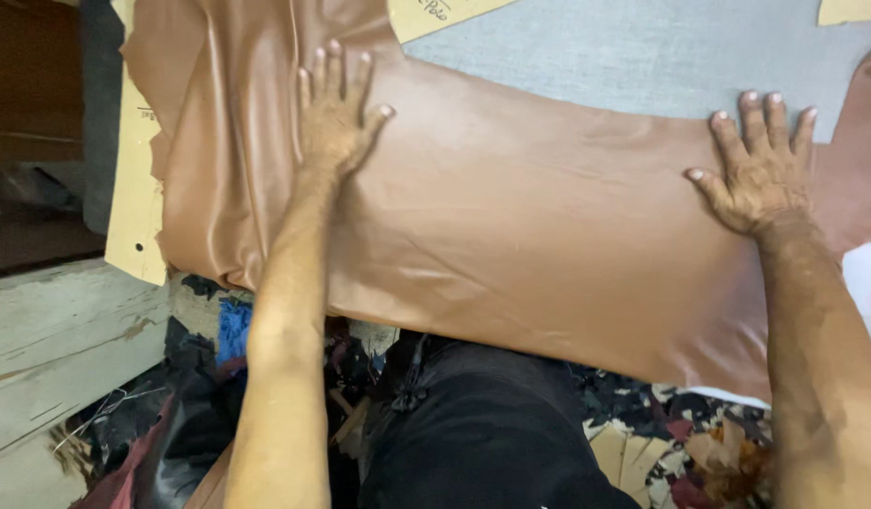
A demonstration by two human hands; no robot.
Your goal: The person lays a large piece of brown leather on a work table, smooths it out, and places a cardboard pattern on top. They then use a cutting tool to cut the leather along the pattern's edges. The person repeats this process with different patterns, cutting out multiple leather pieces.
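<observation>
A large sheet of smooth tan-brown leather [511,226] lies spread across a grey fabric-covered table [624,57], its near edge hanging over the table's front. The left hand [333,123] lies flat on the leather near its upper left part, palm down, fingers stretched out and slightly spread, gripping nothing. The right hand [757,174] presses flat on the leather's upper right edge in the same way, fingers splayed, thumb pointing inward, nothing clasped. The two hands are well apart, with an open stretch of hide between them. At the left the leather is rumpled into soft folds.

A pale yellow cardboard pattern piece [134,188] sticks out from under the leather's left side, and further pieces of the same card [435,14] show at the top edge of the table. Below the table, on the floor, lies a heap of small leather and fabric scraps [680,443] in dark, red and tan colours; no bin or box holding them is visible. A weathered whitish wooden plank [58,330] stands at the lower left.
</observation>
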